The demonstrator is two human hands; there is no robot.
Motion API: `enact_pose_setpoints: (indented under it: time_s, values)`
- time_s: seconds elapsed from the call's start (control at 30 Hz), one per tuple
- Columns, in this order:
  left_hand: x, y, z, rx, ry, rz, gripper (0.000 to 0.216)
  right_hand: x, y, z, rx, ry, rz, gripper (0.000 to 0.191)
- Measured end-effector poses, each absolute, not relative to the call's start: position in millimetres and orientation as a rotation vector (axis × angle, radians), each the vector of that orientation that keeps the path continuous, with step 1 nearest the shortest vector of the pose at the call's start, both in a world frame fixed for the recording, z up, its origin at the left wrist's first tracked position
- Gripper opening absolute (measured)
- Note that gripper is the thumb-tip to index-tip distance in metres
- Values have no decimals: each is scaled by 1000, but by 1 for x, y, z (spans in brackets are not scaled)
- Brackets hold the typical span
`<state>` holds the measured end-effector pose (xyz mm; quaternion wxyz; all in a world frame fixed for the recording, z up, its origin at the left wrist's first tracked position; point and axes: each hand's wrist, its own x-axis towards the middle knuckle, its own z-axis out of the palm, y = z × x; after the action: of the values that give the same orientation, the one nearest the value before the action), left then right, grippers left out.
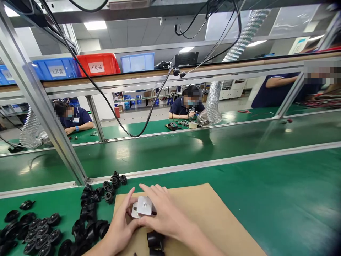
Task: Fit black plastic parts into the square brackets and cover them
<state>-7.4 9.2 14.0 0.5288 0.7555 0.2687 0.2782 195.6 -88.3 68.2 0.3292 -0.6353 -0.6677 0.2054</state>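
White block [144, 206] smooth plastic; mat [213, 220] matt cardboard (brown); blk parts [90, 213] glossy.

Lighting: bright, even; rectangular white ceiling light panels [95, 25] overhead. Glare: soft patches on glossy green conveyor belt [186, 145]. Edges: wide-angle bending, slight blur at right corners.

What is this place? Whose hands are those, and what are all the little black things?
This is a workroom with long green tables. The picture comes from a camera worn on a person's head, so you look down at that person's own two hands. The left hand and the right hand together hold a small white square part over a brown cardboard sheet. To the left lie many black round parts and a heap of smaller black pieces. One more black piece sits on the cardboard near the wrists. Across the tables other workers sit at their own jobs. Up on a shelf stand blue bins and a red bin.
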Motion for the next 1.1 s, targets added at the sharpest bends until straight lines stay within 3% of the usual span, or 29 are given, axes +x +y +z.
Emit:
enact_pose_setpoints:
  time_s: [0.1, 0.27, 0.47, 0.63, 0.8, 0.87, 1.1]
  values:
    - [-8, 12, 16, 1829, 638, 606, 91, 225, -85, 70, -1449, -1823, 906, 106]
    - [-8, 14, 21, 1854, 621, 565, 95, 239, -73, 69, -1262, -1843, 1071, 95]
    - [-1, 10, 18, 1828, 679, 648, 92, 199, -73, 65, -1474, -1762, 633, 47]
    - [0, 14, 12, 1843, 700, 716, 84, 166, -78, 52, -1696, -1536, 255, 38]
    - [-10, 20, 15, 1937, 671, 641, 79, 203, -88, 62, -1465, -1770, 559, 67]
    - [-11, 18, 18, 1943, 636, 624, 81, 222, -90, 66, -1393, -1798, 682, 66]
    - [-3, 9, 26, 1870, 587, 532, 124, 233, -70, 69, -1134, -1876, 899, 82]
